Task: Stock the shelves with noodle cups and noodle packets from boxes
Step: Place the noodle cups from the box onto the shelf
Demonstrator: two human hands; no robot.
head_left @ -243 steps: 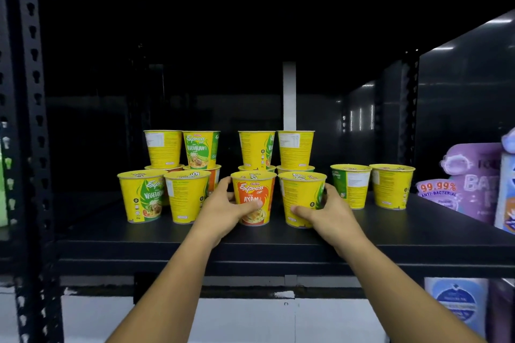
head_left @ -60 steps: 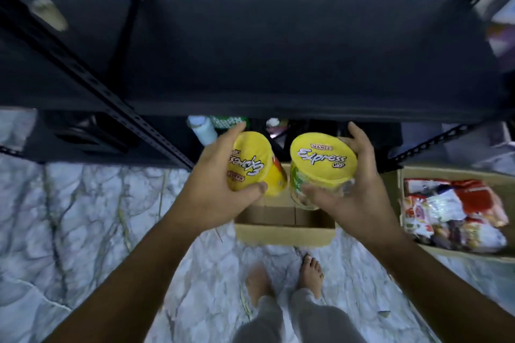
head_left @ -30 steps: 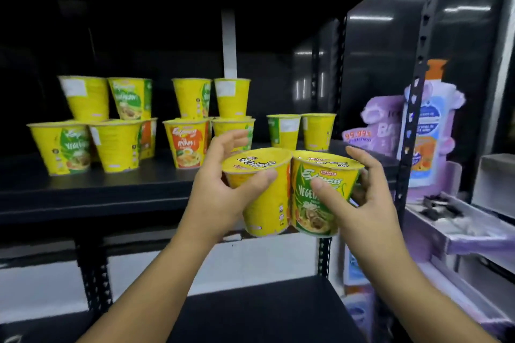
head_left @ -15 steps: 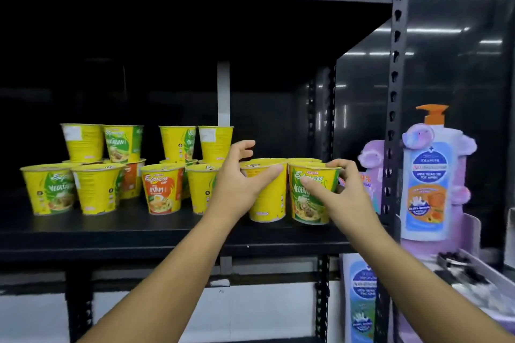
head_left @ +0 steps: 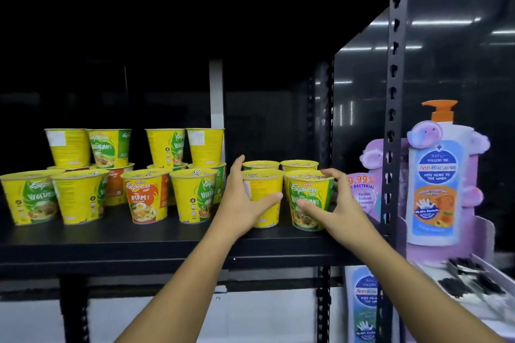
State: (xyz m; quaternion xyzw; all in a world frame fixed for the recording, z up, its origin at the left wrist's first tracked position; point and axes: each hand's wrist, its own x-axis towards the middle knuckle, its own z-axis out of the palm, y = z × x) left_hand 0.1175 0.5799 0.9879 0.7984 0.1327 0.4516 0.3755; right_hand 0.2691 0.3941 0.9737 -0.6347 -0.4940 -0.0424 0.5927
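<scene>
Two yellow noodle cups stand on the black shelf [head_left: 156, 242] near its right end. My left hand [head_left: 242, 203] grips the plain yellow cup [head_left: 266, 186], thumb across its front. My right hand [head_left: 331, 207] holds the green-and-yellow vegetarian cup [head_left: 306, 195], fingers curled round its right side and rim. Right behind these stand two more yellow cups [head_left: 278, 165]. To the left, several noodle cups [head_left: 145, 198] sit in rows, some stacked two high.
A black slotted upright [head_left: 391, 120] bounds the shelf on the right. Beyond it stands a pump bottle of antibacterial wash [head_left: 437, 186] in a purple display. The shelf's front strip before the cups is bare. Another shelf board runs overhead.
Both hands carried the two cups up from the box on the floor and set them on the shelf in front of the right-hand pair. The view has moved closer.
</scene>
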